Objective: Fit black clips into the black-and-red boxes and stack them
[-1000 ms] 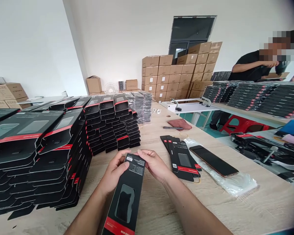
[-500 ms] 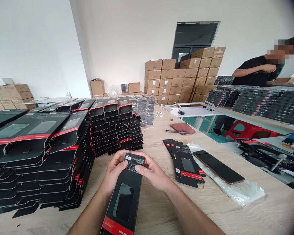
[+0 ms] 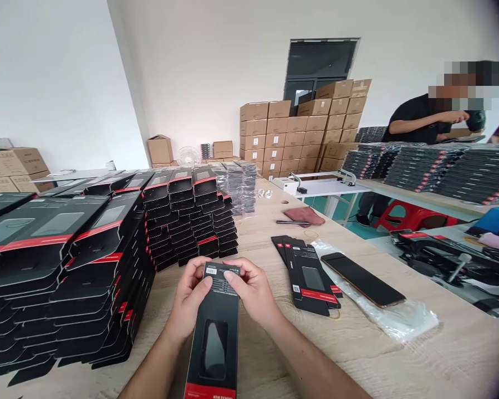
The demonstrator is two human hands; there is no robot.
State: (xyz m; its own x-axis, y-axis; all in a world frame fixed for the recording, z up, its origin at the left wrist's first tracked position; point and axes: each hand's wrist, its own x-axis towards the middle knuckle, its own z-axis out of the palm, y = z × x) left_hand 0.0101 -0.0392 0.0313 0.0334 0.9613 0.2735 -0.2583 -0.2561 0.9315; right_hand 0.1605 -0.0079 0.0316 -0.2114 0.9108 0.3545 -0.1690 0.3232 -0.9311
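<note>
A long, light wood-grain worktop (image 3: 299, 354) runs out ahead of you, and a tall bank of stacked flat black cardboard boxes with red bands (image 3: 66, 260) fills its left side. Beyond it, brown cardboard cartons (image 3: 283, 133) stand piled against the white wall. Off to the right, a co-worker in a black T-shirt (image 3: 416, 119) stands behind a second worktop (image 3: 424, 200) loaded with rows of more black boxes (image 3: 424, 172).

In front of you, a slim black cardboard box (image 3: 214, 332) sits in your hands, held over the worktop. Its long axis points almost straight away from you. The end with the white barcode label (image 3: 211, 270) lies far from you, and the red-banded end runs toward your body, out of the bottom of the view. Its dark window panel (image 3: 213, 349) faces up. Your forearms angle in from both lower corners. Your left hand (image 3: 189, 299) and right hand (image 3: 251, 291) each close in a narrow grip on the box's far end, with thumbs on its upper face and fingers curling under the edges.

Nearest your right hand lies a small pile of black boxes (image 3: 305, 274), and just beside it a dark smartphone (image 3: 361, 280) rests on a clear plastic bag (image 3: 399, 316).
</note>
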